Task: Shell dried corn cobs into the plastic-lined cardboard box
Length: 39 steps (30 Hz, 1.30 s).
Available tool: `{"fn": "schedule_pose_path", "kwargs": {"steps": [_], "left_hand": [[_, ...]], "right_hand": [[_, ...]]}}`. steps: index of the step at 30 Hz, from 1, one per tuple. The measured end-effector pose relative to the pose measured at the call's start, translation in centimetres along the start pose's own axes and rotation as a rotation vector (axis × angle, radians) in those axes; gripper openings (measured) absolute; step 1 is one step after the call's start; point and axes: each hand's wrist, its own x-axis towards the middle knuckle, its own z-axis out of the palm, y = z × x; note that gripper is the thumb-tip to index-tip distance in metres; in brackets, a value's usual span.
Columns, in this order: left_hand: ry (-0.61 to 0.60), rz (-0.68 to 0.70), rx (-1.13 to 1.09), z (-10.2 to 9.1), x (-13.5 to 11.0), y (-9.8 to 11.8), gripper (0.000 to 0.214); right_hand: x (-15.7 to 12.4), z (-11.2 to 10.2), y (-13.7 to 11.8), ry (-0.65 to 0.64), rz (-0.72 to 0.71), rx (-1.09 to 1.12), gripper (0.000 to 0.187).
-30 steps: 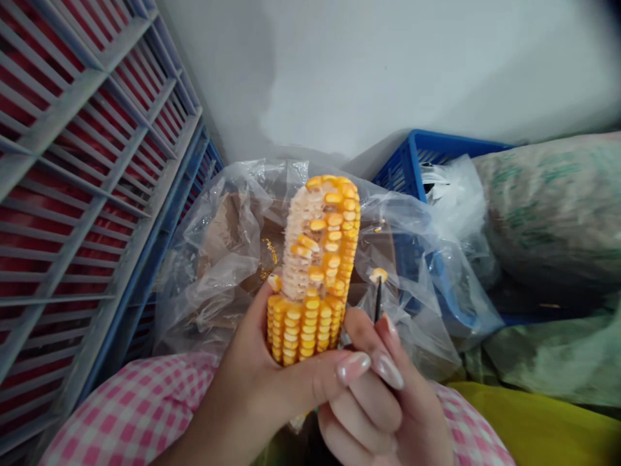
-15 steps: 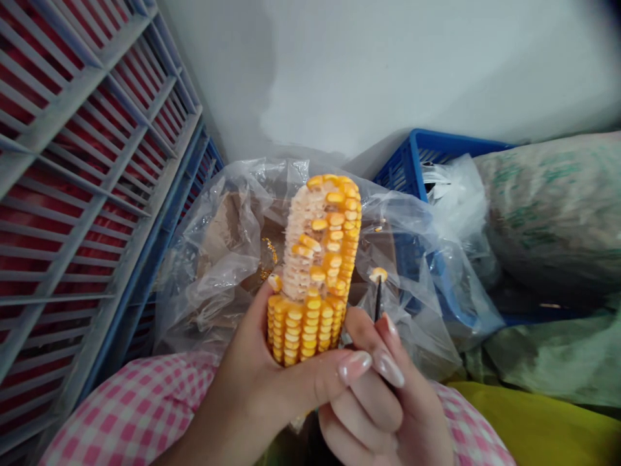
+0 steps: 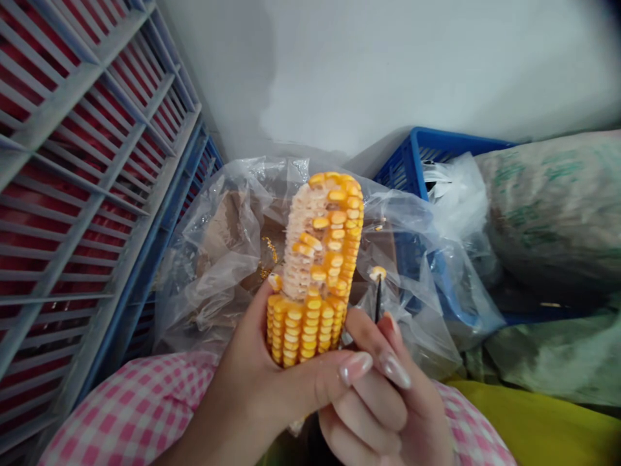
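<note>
My left hand [image 3: 262,382] grips the lower end of a yellow corn cob [image 3: 317,265] and holds it upright. The cob's upper left side is stripped bare, with loose kernels here and there; its lower part is still full. My right hand [image 3: 383,395] pinches a thin dark pick [image 3: 378,304] just right of the cob. One yellow kernel [image 3: 378,273] sits on the pick's tip. Behind the cob lies an open clear plastic bag [image 3: 228,259] with a few kernels inside.
Grey and blue slatted crates [image 3: 87,181] stand stacked at the left. A blue crate [image 3: 412,162] sits behind the bag, with a large woven sack [image 3: 548,213] to the right. Pink checked fabric [image 3: 140,414] covers my lap and a yellow-green surface [image 3: 543,427] lies at lower right.
Almost nothing has shifted. The cob and both hands hold the same pose, with only a slight drift of the view.
</note>
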Motion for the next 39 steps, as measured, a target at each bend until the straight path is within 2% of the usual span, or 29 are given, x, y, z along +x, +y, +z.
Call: {"fn": "schedule_pose_path", "kwargs": {"steps": [8, 15, 24, 29, 34, 39], "left_hand": [[0.001, -0.012, -0.032, 0.07, -0.01, 0.01, 0.056], [0.045, -0.007, -0.029, 0.28, -0.10, -0.12, 0.058], [0.052, -0.024, -0.062, 0.43, -0.12, 0.18, 0.057], [0.016, -0.048, -0.060, 0.24, -0.31, 0.47, 0.047], [-0.009, -0.063, -0.087, 0.19, -0.33, 0.59, 0.046], [0.035, -0.053, -0.039, 0.23, -0.31, 0.48, 0.043]], "right_hand": [[0.10, 0.13, 0.00, -0.018, -0.018, -0.006, 0.033], [0.28, 0.31, -0.10, -0.096, -0.039, 0.114, 0.029], [0.03, 0.41, -0.78, -0.030, 0.064, 0.041, 0.031], [0.03, 0.27, -0.71, -0.059, 0.053, 0.033, 0.030], [0.25, 0.23, -0.35, -0.068, 0.006, 0.065, 0.029], [0.42, 0.19, -0.07, -0.093, -0.043, 0.100, 0.028]]}}
